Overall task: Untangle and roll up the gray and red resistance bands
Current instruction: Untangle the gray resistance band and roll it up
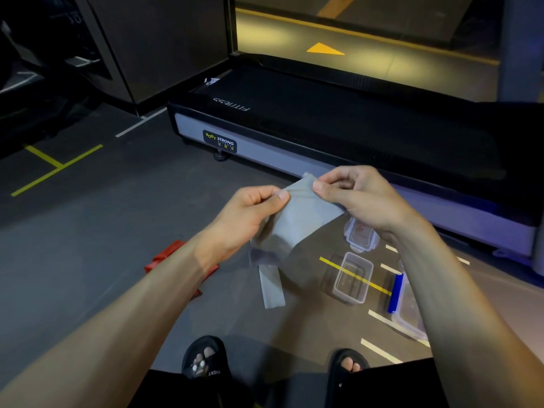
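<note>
Two hands share one end of the gray band, and that shared edge is what our next move turns on. We hold its top edge up in front of us, above the floor, and the band's long axis runs down and toward us: the sheet hangs from the pinch, and its free tail lies on the floor between our feet and the hands. Our left hand pinches the edge's left corner between thumb and curled fingers; our right hand pinches the right corner, thumb on top. The hands are close, apart only by the band's width. The red band lies on the floor under our left forearm, nearer that hand, touched by neither. We judge that rolling would start from the pinched edge, downward along the hanging length.
</note>
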A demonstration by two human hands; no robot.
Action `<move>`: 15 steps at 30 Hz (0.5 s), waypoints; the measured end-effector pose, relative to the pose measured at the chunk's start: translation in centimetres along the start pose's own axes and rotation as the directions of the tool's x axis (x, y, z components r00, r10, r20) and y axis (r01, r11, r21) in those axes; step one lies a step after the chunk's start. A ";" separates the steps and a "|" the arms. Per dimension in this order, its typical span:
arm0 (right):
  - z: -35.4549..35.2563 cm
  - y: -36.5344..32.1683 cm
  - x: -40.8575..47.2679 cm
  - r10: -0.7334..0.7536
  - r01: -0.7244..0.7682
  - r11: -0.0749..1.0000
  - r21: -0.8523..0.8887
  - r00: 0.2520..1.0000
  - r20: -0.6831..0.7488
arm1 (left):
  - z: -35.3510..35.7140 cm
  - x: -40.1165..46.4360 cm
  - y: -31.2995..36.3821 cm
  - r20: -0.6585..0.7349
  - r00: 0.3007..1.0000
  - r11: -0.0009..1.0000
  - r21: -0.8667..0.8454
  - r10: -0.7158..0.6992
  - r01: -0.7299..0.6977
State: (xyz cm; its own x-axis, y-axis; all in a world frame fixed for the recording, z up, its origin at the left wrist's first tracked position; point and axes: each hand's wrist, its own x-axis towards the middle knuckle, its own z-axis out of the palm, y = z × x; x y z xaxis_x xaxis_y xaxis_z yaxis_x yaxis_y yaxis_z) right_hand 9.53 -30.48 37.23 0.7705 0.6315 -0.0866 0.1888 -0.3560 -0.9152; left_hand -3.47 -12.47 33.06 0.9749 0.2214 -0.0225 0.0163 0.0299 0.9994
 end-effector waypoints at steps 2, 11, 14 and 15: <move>0.2 0.0 0.0 0.022 -0.022 0.999 0.028 1.000 0.018 | 0.0 0.0 0.1 -0.033 0.999 1.000 -0.020 -0.006 0.005; 1.2 -0.1 -0.1 0.027 -0.074 0.970 0.231 0.979 0.202 | 0.3 0.2 0.1 -0.071 0.997 0.998 0.052 -0.019 0.023; 1.8 0.0 -0.1 0.017 -0.072 0.969 0.235 0.974 0.227 | 0.5 0.2 -0.1 -0.092 0.995 0.999 0.046 -0.024 0.029; 1.9 0.0 -0.1 0.012 -0.067 0.970 0.234 0.974 0.227 | 0.5 0.3 -0.2 -0.098 0.995 0.999 0.035 -0.027 0.031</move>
State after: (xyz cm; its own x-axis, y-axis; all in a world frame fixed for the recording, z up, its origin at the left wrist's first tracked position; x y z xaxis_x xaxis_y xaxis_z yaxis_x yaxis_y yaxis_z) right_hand 8.29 -29.24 36.49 0.6140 0.7673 -0.1848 -0.0105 -0.2261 -0.9740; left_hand -3.12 -12.88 32.83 0.9477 0.3149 -0.0521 0.0542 0.0023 0.9985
